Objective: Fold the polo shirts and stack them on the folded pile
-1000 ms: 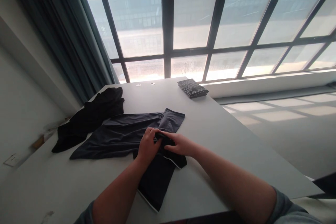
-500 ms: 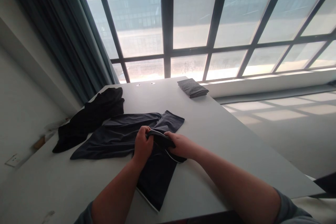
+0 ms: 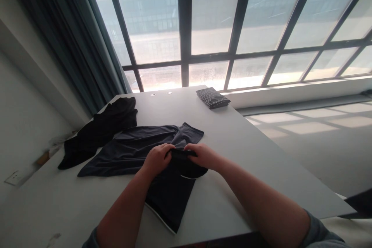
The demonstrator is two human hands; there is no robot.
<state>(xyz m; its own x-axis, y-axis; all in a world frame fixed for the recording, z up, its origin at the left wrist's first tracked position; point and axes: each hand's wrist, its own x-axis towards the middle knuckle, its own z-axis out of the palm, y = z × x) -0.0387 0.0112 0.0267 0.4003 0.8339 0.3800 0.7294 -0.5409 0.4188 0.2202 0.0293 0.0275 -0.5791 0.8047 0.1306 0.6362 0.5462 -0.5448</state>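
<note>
A dark navy shirt [image 3: 130, 149] with thin white trim lies spread on the white table [image 3: 255, 186]. One sleeve points away from me and another part reaches toward the table's near edge. My left hand [image 3: 157, 158] pinches a band of the shirt that looks like its collar. A short way to the right, my right hand [image 3: 204, 155] grips the same band between thumb and fingers. Between the hands the dark cloth is stretched and slightly raised, with a white-edged fold hanging below. Some fingertips are hidden by the cloth.
A crumpled black garment [image 3: 107, 124] lies at the left, against the navy shirt. Near the far right edge sits a folded striped cloth [image 3: 213, 97]. Behind the table stand a dark curtain [image 3: 69, 31] and large windows. A wall socket [image 3: 13, 178] is at the left.
The held band has been turned and pulled straighter between my hands, and its white edge no longer shows along the top. My left hand has rolled over, knuckles up.
</note>
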